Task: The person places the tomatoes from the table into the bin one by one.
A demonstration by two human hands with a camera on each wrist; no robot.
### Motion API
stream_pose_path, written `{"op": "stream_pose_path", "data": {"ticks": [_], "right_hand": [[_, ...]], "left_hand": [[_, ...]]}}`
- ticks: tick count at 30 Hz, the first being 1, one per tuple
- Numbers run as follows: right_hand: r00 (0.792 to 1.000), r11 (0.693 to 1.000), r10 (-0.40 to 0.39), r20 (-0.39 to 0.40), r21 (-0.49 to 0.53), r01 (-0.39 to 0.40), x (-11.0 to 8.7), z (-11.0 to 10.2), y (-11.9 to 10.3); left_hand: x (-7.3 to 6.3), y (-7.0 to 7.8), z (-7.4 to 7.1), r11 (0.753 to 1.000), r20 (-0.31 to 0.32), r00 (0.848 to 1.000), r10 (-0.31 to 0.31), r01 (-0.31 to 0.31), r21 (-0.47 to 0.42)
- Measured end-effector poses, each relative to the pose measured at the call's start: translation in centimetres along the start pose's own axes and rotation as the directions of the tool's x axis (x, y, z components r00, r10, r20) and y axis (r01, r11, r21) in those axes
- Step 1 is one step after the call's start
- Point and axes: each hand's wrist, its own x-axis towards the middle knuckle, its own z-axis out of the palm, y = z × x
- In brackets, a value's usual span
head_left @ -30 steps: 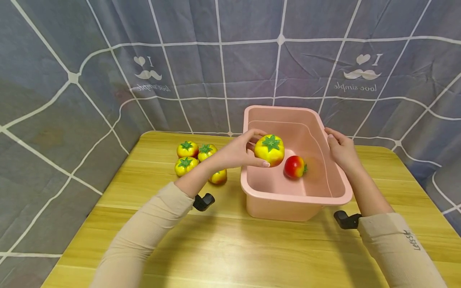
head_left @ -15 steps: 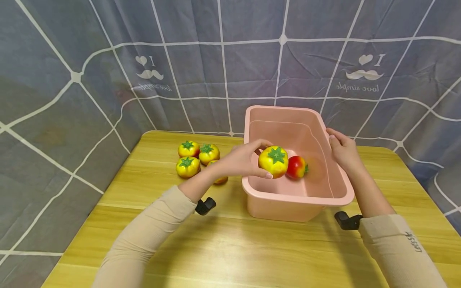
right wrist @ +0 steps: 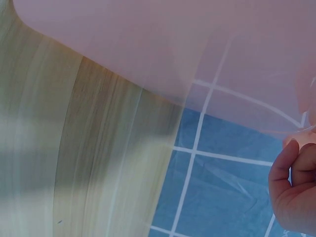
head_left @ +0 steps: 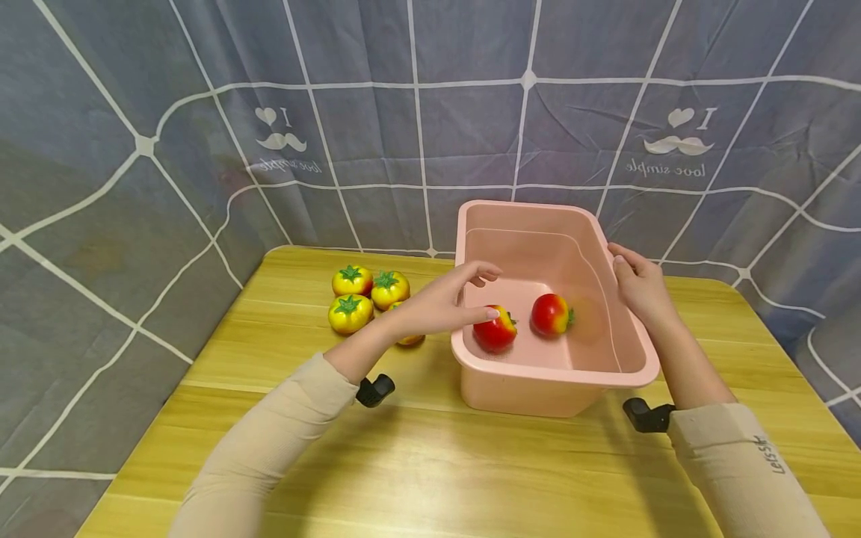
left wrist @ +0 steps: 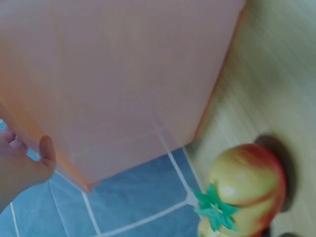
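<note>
Two fruits now lie in the pink tub (head_left: 551,375): the near fruit (head_left: 495,335), which half a second ago was gripped in the left hand (head_left: 440,302), and the far fruit (head_left: 550,314), which has hardly moved. The near fruit has turned over as it was let go; its green top faced up then, and now it shows mostly red, with the leaves toward the right. The left hand's fingers are spread well apart, thumb away from the rest, and appear to hold nothing; the thumb overlaps the near fruit in the head view, and whether they touch I cannot tell. The right hand (head_left: 644,291) grips the tub's right rim with bent fingers, just as before. So the count in the tub has gone from one to two, while four yellow fruits (head_left: 350,314) sit bunched on the surface (head_left: 430,471) left of the tub, one partly hidden behind the left wrist.
</note>
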Motion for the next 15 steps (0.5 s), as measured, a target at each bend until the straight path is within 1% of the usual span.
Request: {"op": "stream_pose_path", "data": {"ticks": [3,6,11,15], "right_hand": [[1.0,1.0,0.007,0.002,0.006,-0.007,0.0,0.0,0.0],[1.0,1.0,0.003,-0.008,-0.001,-0.003,0.1,0.0,0.1],[1.0,1.0,0.001,-0.015,-0.002,-0.001,0.1,0.0,0.1],[1.0,1.0,0.001,-0.015,-0.001,-0.001,0.2,0.0,0.1]], "left_hand": [[-0.6,-0.5,-0.5,0.997,-0.045,0.999,-0.007,0.004,-0.074],[-1.2,-1.0,-1.1,0.994,-0.088,0.996,-0.027,0.018,-0.106],[-2.2,-2.0,-2.4,0.995,-0.145,0.988,-0.049,0.036,-0.093],[-3.3,-3.4,-3.0,0.994,-0.18,0.981,-0.078,0.062,-0.095]]}}
